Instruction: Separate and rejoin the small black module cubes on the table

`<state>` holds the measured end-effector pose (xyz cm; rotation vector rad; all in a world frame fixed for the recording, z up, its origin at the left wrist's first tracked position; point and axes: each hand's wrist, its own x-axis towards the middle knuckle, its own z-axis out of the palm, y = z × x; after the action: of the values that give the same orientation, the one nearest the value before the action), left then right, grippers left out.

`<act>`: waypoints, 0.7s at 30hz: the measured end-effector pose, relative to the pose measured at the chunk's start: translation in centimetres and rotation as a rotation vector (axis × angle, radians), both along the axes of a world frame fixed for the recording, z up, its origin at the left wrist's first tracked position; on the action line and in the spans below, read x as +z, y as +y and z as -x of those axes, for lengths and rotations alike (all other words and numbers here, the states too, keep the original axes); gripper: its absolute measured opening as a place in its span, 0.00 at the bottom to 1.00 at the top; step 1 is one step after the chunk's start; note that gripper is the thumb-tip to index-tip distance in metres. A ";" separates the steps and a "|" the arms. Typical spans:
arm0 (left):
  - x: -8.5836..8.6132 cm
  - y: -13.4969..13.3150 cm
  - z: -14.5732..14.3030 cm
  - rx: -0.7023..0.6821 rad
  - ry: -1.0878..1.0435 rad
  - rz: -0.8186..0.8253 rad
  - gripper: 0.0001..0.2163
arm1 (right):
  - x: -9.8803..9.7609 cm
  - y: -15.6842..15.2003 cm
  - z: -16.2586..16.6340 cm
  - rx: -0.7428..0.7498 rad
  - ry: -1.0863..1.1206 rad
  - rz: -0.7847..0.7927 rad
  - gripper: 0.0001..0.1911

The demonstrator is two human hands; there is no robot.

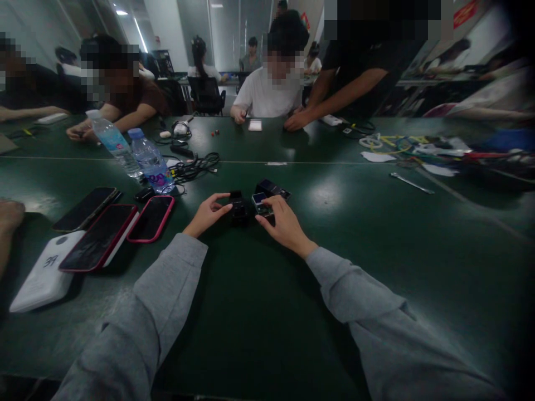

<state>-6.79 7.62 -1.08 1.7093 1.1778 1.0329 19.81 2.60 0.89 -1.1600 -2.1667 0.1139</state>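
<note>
My left hand [209, 214] pinches a small black case [238, 209] between thumb and fingers, low over the dark green table. Just right of it, my right hand [285, 225] grips the edge of a small circuit board with a screen [259, 200], whose green side shows. The board and the case are close together but apart. Behind the board lies a black box-like piece [273, 188] with printing too small to read, partly covered by the board and my right fingers.
Phones [150, 219], a white power bank [45, 273] and two water bottles [152, 161] stand or lie to the left. Black cables [196, 167] are tangled behind. A wrench-like tool [412, 182] and a heap of coloured wires [401, 145] lie right. Co-workers sit opposite.
</note>
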 end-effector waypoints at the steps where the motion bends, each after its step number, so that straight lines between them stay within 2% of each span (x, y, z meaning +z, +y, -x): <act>1: -0.1 0.1 0.0 -0.001 -0.005 -0.001 0.26 | 0.0 0.0 0.0 -0.002 -0.003 -0.002 0.24; 9: 0.1 0.0 0.0 0.007 0.037 0.000 0.27 | -0.5 -0.3 0.3 -0.067 -0.068 0.127 0.26; 14: 0.4 -0.3 0.1 -0.002 0.028 0.014 0.27 | 0.2 -2.9 -0.6 -0.075 -0.011 0.222 0.22; 18: 0.5 -0.3 0.2 -0.014 0.029 0.042 0.27 | 0.6 -6.6 -3.4 0.026 0.032 0.290 0.20; 21: 0.5 -0.3 0.3 -0.009 0.038 0.043 0.27 | -0.2 -9.7 -7.8 0.031 0.058 0.301 0.21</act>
<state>-7.05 7.27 -0.58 1.7059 1.2065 0.9666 27.61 -7.06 0.72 -1.2699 -2.1672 0.4959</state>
